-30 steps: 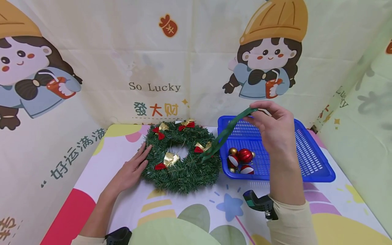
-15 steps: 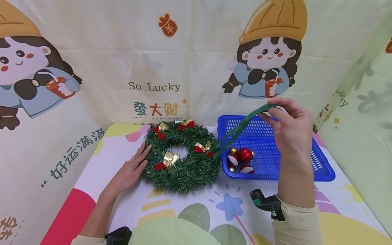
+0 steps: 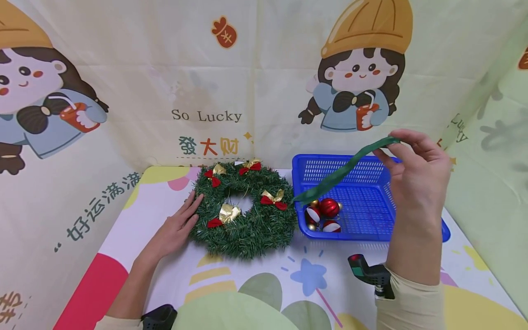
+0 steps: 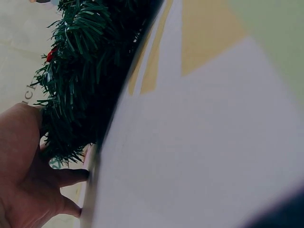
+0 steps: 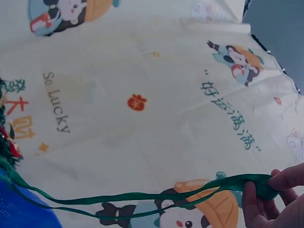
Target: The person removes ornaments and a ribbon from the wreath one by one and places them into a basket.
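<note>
A green artificial wreath [image 3: 247, 236] with several red and gold bows lies flat on the table. My left hand [image 3: 175, 229] rests with extended fingers against its left side; in the left wrist view that hand [image 4: 28, 175] touches the wreath's needles [image 4: 85, 71]. Up above the basket, my right hand [image 3: 420, 178] pinches one end of a green ribbon [image 3: 342, 174]. The ribbon slants down leftward to the basket's left rim, close to the wreath's right edge. In the right wrist view the ribbon [image 5: 142, 197] shows as two strands meeting at the pinching fingers [image 5: 256, 204].
To the right of the wreath stands a blue plastic basket [image 3: 371, 236]. Several ornaments, among them a shiny red ball [image 3: 329, 208], lie in its left part. A printed cloth [image 3: 280, 91] hangs behind the table [image 3: 231, 302].
My right hand has moved rightward, drawing the ribbon with it. The ribbon's lower end has slid off the wreath's top to the basket's left rim. My left hand stays against the wreath.
</note>
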The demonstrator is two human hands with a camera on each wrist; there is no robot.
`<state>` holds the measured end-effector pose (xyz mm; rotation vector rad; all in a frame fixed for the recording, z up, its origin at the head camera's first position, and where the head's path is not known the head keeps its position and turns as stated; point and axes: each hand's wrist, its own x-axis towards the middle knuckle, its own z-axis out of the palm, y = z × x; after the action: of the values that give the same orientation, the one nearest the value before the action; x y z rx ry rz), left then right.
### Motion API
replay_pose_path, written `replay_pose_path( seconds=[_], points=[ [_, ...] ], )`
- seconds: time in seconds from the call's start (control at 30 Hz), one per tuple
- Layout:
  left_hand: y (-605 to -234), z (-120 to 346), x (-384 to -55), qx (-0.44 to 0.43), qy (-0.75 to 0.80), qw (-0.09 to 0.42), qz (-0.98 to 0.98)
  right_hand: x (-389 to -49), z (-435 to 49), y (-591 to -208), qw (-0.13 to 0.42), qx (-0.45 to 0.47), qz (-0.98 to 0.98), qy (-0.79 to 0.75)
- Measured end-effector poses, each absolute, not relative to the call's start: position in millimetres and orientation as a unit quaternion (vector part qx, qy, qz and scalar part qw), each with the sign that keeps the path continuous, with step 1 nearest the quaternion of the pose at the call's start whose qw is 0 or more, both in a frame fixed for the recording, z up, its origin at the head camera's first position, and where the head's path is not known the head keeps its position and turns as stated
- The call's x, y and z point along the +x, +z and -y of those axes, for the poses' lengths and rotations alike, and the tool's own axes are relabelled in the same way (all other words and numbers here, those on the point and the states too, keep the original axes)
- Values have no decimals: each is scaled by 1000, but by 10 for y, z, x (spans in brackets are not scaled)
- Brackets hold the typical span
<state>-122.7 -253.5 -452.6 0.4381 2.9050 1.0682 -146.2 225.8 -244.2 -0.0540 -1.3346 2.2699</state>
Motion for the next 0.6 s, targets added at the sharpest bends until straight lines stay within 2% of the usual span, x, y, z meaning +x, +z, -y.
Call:
replay_pose_path(
  seconds=[0.6],
  points=[
    [-4553,2534,-1238,139,332,5,-933,-1446,-2481,-2611,260,-52,467,843]
  ],
)
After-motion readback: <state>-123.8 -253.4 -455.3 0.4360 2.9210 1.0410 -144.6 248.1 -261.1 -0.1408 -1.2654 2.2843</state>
